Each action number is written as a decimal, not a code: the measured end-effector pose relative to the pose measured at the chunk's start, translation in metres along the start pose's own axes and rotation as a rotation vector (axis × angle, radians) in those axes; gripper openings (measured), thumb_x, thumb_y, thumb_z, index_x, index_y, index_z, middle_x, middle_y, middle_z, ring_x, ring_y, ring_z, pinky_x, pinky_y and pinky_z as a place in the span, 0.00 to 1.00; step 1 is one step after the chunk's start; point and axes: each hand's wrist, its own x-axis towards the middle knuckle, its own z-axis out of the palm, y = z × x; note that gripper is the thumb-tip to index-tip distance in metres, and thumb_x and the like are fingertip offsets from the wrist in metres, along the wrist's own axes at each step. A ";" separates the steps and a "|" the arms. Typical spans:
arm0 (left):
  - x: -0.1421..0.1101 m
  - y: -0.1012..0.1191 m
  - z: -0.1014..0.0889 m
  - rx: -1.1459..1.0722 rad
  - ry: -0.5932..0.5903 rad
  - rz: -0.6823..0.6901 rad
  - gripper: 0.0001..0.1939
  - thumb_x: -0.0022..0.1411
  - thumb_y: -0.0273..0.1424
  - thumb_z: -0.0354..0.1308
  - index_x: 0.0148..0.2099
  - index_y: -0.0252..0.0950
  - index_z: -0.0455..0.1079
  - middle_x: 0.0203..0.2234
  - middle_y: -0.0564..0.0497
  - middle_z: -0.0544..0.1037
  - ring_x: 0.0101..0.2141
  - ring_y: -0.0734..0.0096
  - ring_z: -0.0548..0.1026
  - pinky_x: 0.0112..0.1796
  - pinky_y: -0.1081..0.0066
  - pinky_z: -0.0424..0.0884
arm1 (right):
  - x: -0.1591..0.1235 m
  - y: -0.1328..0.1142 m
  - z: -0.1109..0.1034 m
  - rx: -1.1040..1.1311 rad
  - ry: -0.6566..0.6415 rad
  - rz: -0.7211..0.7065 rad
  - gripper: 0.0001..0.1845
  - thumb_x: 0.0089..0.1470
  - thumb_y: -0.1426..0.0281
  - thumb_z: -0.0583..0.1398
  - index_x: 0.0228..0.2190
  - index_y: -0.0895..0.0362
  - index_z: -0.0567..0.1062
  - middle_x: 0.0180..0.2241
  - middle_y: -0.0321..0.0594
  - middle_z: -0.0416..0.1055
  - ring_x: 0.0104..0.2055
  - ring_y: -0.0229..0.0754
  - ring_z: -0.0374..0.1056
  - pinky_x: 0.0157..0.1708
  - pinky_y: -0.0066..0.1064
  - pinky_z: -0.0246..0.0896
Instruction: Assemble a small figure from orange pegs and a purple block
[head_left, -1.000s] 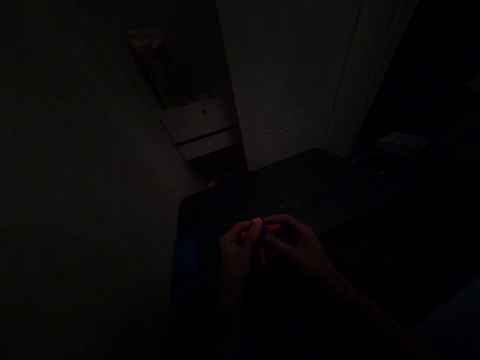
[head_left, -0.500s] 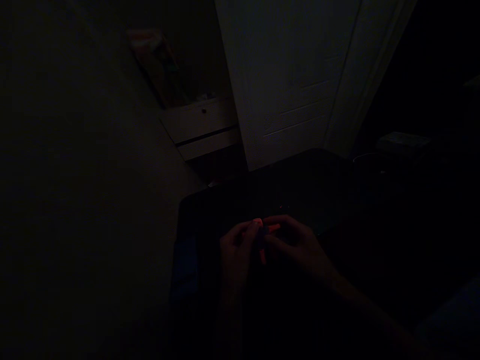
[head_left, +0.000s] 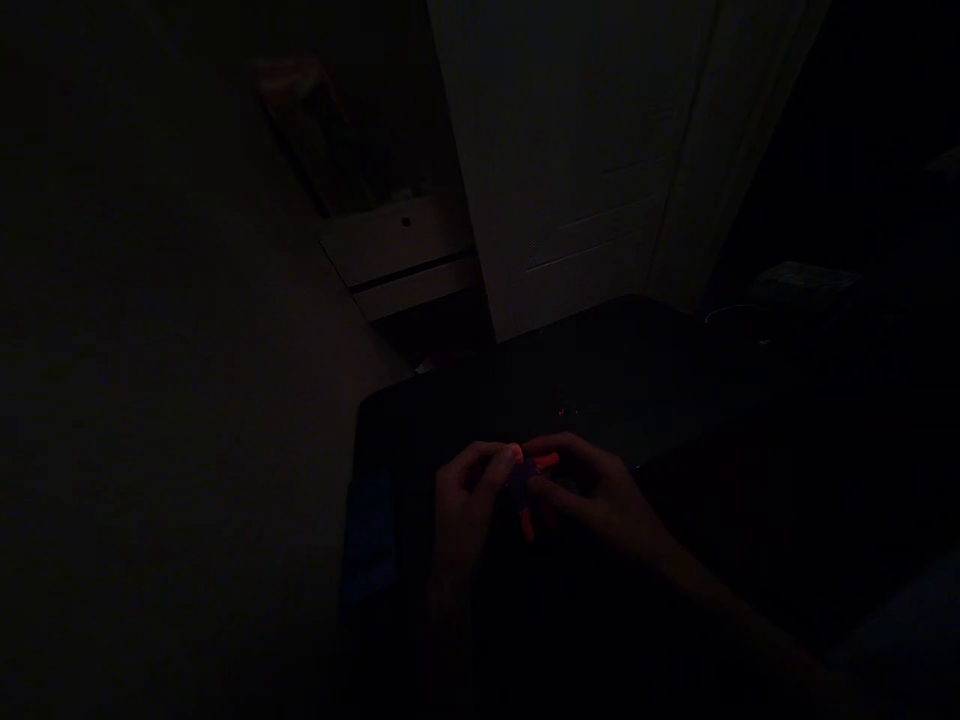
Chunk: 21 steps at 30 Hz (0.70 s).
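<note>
The scene is very dark. Both hands meet over a dark table on a small object with a purple-blue body and orange-red limb-like parts (head_left: 523, 482); its exact kind is too dim to tell. My left hand (head_left: 466, 495) pinches its upper left end, thumb and fingers closed by a glowing orange-red tip. My right hand (head_left: 592, 480) closes on its right side, the thumb across the body and the index finger along the top. One orange-red part sticks out to the right between the fingers, another points down below the hands.
A dark flat blue-tinted thing (head_left: 370, 535) lies at the left of the black table (head_left: 600, 350). Behind stand a white door (head_left: 570, 180) and a pale drawer unit (head_left: 405, 240). At the right is a dim box-like thing (head_left: 806, 280). A wall fills the left.
The picture is a little darker. The small object has tilted or dropped slightly, its lower orange-red part now reaching further down. Both hands keep hold, with my left hand shifted slightly left.
</note>
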 end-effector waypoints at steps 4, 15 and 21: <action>0.000 0.001 -0.002 0.003 -0.035 0.004 0.11 0.59 0.40 0.68 0.37 0.37 0.81 0.32 0.50 0.84 0.36 0.66 0.81 0.37 0.73 0.73 | 0.000 -0.001 -0.001 -0.026 -0.019 -0.001 0.15 0.56 0.65 0.68 0.46 0.51 0.79 0.46 0.40 0.80 0.48 0.47 0.76 0.50 0.39 0.69; 0.003 0.000 -0.001 0.003 -0.007 -0.009 0.11 0.56 0.38 0.70 0.36 0.36 0.83 0.31 0.48 0.85 0.34 0.64 0.82 0.36 0.71 0.75 | -0.001 -0.005 -0.001 -0.104 -0.004 -0.073 0.13 0.57 0.67 0.68 0.46 0.50 0.81 0.45 0.40 0.80 0.47 0.47 0.76 0.51 0.40 0.69; 0.001 0.004 0.001 0.021 0.037 -0.034 0.12 0.54 0.39 0.71 0.35 0.36 0.83 0.31 0.47 0.86 0.34 0.61 0.83 0.36 0.69 0.76 | -0.002 0.000 0.000 -0.036 0.044 -0.026 0.18 0.56 0.64 0.69 0.48 0.50 0.80 0.46 0.40 0.80 0.49 0.48 0.76 0.52 0.41 0.71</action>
